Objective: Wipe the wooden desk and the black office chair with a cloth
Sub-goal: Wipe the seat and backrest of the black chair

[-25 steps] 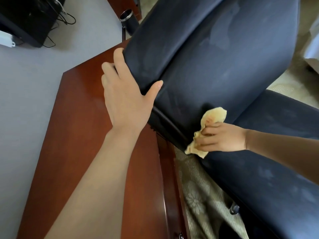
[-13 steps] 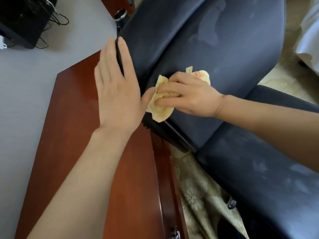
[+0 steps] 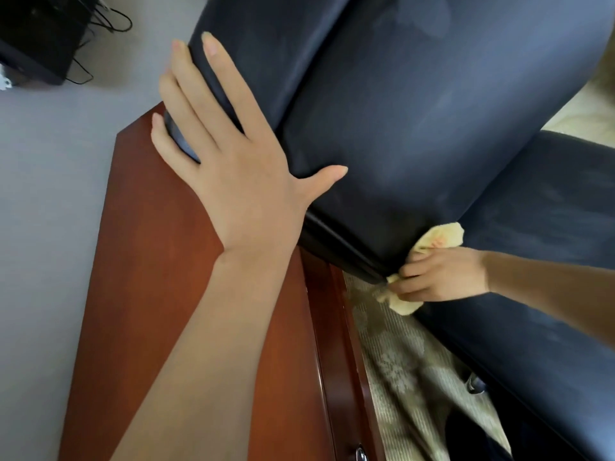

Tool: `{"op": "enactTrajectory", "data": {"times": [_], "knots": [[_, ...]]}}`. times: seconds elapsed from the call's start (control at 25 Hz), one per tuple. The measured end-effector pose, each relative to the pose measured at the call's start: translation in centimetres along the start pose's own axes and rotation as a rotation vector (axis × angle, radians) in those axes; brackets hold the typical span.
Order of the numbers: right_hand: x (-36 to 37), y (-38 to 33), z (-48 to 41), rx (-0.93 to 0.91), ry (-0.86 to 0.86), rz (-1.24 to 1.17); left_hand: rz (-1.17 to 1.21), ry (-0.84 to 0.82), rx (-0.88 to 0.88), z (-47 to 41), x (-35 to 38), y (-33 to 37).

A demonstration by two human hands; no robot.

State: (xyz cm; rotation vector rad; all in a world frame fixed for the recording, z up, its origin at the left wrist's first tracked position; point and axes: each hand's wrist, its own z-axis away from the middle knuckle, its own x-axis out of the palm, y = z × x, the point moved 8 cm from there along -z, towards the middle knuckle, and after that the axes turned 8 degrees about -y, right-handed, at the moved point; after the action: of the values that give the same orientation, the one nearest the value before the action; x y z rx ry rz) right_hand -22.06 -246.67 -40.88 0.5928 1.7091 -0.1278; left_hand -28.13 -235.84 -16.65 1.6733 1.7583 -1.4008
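Note:
The black office chair (image 3: 399,111) fills the upper right, its backrest leaning toward the reddish wooden desk (image 3: 159,261). My left hand (image 3: 233,168) lies flat with straight fingers on the backrest's left edge, thumb spread onto the front face. My right hand (image 3: 439,274) grips a crumpled yellow cloth (image 3: 439,237) at the bottom edge of the backrest, where it meets the seat (image 3: 549,311). Part of the cloth is hidden under my fingers.
A grey wall or floor surface (image 3: 50,211) runs along the desk's left side. A black device with cables (image 3: 36,38) sits at the top left. Patterned beige carpet (image 3: 409,377) shows between desk and chair, and a chair caster (image 3: 476,384) sits beneath the seat.
My right hand has carried the cloth down from the backrest's left edge near my thumb to its bottom edge by the seat. My left hand has stayed on the backrest.

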Motion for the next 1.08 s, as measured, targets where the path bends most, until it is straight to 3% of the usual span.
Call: {"op": "enactTrajectory", "data": {"times": [0.08,0.24,0.48,0.56,0.68,0.84,0.96,1.08], "knots": [[1.3,0.6,1.3,0.136,-0.044,-0.099,-0.006,0.006,-0.006,-0.1,0.1,-0.1],[0.5,4.6,4.4,0.639,0.199,-0.357,-0.015,0.003,0.002,-0.1,0.0,-0.1],[-2.4,10.1,11.2,1.647,0.947,-0.689,-0.025,-0.030,-0.009,-0.2,0.0,0.0],[-3.2,11.7,12.5,1.866,1.195,-0.855,-0.011,-0.038,-0.012,-0.2,-0.3,0.0],[-6.0,12.7,11.0,1.851,1.379,-0.848,0.001,-0.048,-0.014,-0.2,-0.4,-0.1],[-11.5,12.4,3.4,1.559,1.217,-0.632,-0.008,-0.040,-0.010,-0.2,-0.2,-0.2],[-11.6,10.8,0.8,1.330,1.120,-0.506,-0.017,-0.032,-0.010,0.0,0.1,-0.2],[-7.9,8.6,3.2,1.429,1.093,-0.493,-0.034,-0.056,-0.022,0.1,0.5,-0.2]]}}
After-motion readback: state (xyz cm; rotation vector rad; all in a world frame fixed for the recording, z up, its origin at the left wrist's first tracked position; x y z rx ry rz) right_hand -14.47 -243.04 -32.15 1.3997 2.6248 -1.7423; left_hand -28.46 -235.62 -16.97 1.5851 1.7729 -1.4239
